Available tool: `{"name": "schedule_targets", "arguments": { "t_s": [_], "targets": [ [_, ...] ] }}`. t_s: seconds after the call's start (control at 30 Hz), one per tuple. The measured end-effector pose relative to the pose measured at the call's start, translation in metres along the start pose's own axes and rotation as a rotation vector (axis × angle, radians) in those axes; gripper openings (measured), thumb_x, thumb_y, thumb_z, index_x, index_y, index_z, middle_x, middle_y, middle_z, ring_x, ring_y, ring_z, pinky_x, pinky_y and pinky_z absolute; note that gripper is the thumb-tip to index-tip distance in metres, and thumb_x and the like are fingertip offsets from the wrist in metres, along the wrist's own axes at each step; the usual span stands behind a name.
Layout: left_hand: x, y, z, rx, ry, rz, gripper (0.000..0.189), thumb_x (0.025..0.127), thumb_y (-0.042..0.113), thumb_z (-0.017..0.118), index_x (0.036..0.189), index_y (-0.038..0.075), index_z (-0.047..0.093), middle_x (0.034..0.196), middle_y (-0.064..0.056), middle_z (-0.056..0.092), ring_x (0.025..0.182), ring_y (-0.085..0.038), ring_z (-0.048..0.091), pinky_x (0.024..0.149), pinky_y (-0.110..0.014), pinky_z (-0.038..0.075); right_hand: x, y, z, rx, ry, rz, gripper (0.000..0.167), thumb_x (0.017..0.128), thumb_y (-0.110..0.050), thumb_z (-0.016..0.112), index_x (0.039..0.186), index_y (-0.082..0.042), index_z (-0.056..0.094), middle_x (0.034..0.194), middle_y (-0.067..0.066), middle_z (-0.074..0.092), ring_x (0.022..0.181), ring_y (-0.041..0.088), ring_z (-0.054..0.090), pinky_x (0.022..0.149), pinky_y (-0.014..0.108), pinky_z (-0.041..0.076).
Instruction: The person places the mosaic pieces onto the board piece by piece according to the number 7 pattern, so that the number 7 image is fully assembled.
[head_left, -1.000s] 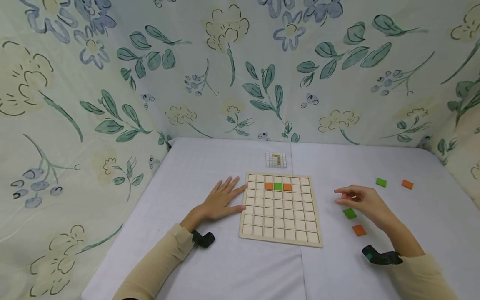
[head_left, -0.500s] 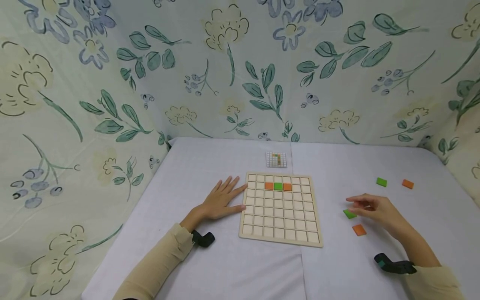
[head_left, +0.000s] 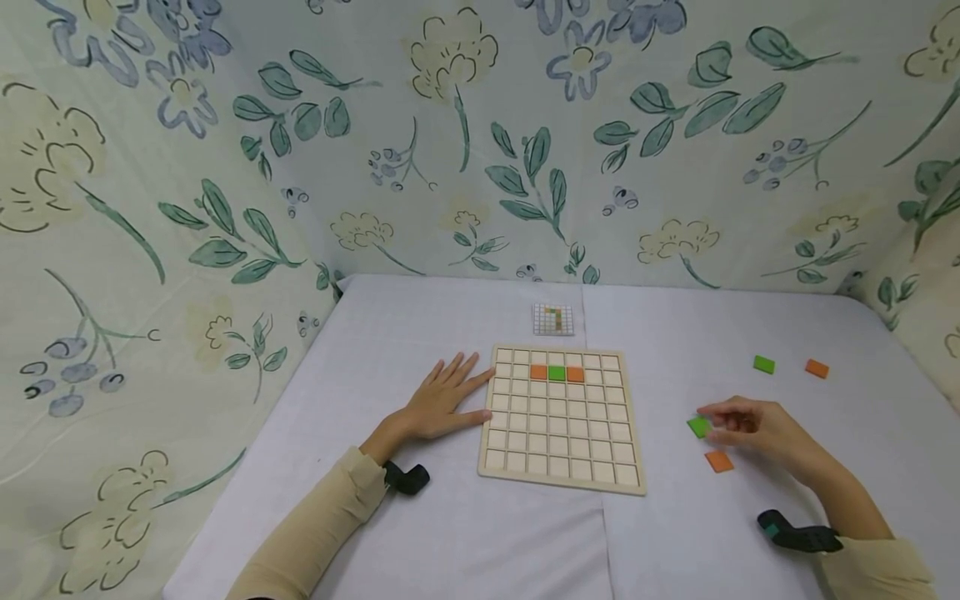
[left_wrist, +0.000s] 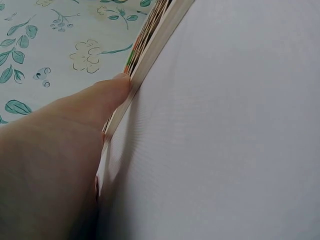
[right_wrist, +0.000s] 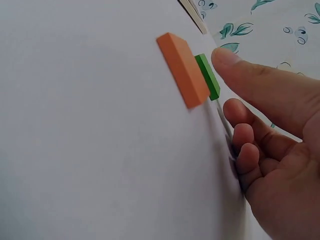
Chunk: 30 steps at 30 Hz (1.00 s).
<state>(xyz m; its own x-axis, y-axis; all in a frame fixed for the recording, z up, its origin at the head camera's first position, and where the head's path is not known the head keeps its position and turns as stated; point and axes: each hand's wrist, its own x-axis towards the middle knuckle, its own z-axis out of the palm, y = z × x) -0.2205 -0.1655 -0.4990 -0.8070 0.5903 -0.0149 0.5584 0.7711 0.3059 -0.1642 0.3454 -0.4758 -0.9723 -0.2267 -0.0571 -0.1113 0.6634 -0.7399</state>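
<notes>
My left hand (head_left: 442,400) lies spread on the cloth, its fingertips and thumb touching the left edge of a wooden grid board (head_left: 558,487). In the left wrist view the thumb (left_wrist: 107,95) rests against the board's side (left_wrist: 159,45). On the board sit an orange tile (head_left: 538,372), a green tile (head_left: 556,373) and a second orange tile (head_left: 574,374) in one row. My right hand (head_left: 757,429) is at a loose green tile (head_left: 699,427), thumb and index finger apart on either side of it. An orange tile (right_wrist: 182,70) lies nearer the wrist.
Farther right lie another green tile (head_left: 764,364) and an orange tile (head_left: 817,368). Behind the board is a small card (head_left: 552,320) with a coloured grid pattern. A white cloth (head_left: 420,533) covers the table, and floral fabric (head_left: 465,200) hangs around it.
From beside the board, my right hand has moved right and toward me, down to the loose green tile. The left hand and the board have stayed put.
</notes>
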Motion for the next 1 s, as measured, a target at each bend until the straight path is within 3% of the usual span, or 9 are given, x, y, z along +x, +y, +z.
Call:
{"name": "schedule_targets", "arguments": {
  "t_s": [0.57,1.0],
  "targets": [
    [0.0011,-0.0014,0.0012,0.016,-0.013,-0.011,0.079,0.096,0.073,0.035,0.161,0.032,0.016,0.167,-0.006,0.002,0.152,-0.028,-0.005,0.119,-0.051,-0.004,0.0037,0.0061,0.0033,-0.103,-0.016,-0.057,0.040,0.081,-0.010,0.082,0.118,0.001,0.070,0.086,0.005,0.050,0.074,0.012,0.043,0.057,0.025,0.039],
    [0.0006,-0.0013,0.0004,0.010,-0.018,-0.009,0.078,0.096,0.072,0.036,0.161,0.032,0.015,0.167,-0.005,0.001,0.152,-0.028,-0.005,0.119,-0.050,-0.005,0.0017,0.0084,0.0059,-0.112,0.079,-0.185,0.029,0.078,-0.003,0.083,0.105,-0.001,0.073,0.080,-0.001,0.050,0.068,0.010,0.043,0.053,0.024,0.039]
  ]
}}
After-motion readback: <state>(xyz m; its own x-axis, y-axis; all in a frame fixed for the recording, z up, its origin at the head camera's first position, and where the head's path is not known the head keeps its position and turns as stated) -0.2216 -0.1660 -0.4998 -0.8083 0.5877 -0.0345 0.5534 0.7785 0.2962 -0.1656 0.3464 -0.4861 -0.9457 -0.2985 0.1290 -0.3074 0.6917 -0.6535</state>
